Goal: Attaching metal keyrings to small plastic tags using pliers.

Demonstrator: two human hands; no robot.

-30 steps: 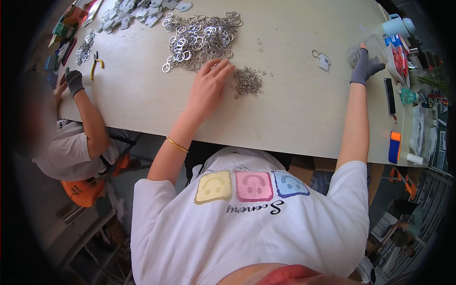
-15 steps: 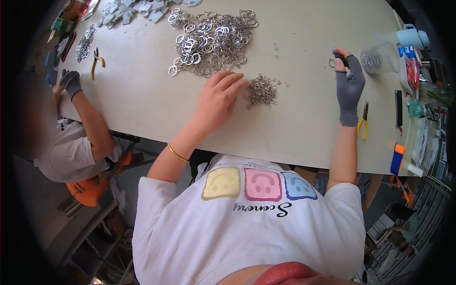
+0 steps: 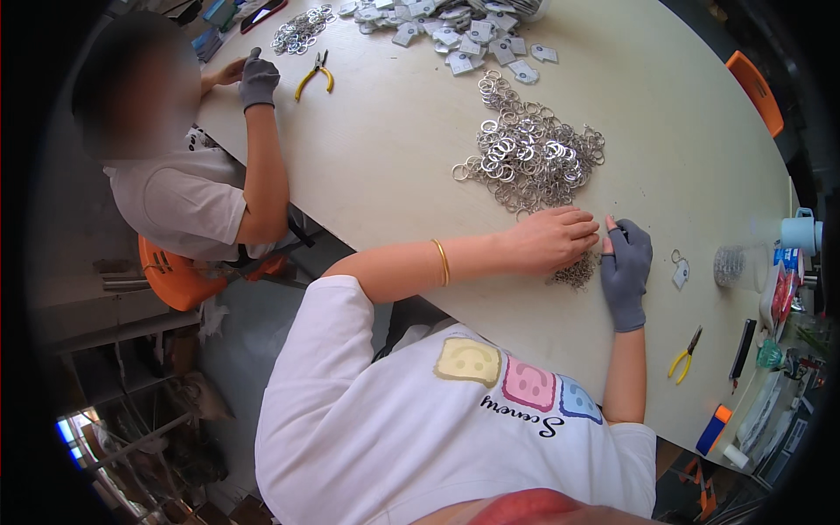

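My left hand (image 3: 551, 241), bare with a gold bangle on the wrist, lies palm down on the pale table (image 3: 394, 166). Its fingers stretch over a small heap of tiny metal chain links (image 3: 579, 274). My right hand (image 3: 626, 267), in a grey glove, is right beside it, with thumb and forefinger pinched together at my left fingertips. Whatever is in the pinch is too small to see. A large pile of silver key rings (image 3: 529, 153) lies just beyond both hands.
A small white tag on a ring (image 3: 681, 273), a clear cup (image 3: 735, 265) and yellow pliers (image 3: 684, 354) lie to my right. White tags (image 3: 455, 35) are heaped at the far end. A seated co-worker's gloved hand (image 3: 256, 79) rests near other yellow pliers (image 3: 315, 77). An orange chair (image 3: 757, 87) stands beyond.
My right hand came in from the far right, near the tag, to meet my left hand at the small heap. My left hand stayed on the heap.
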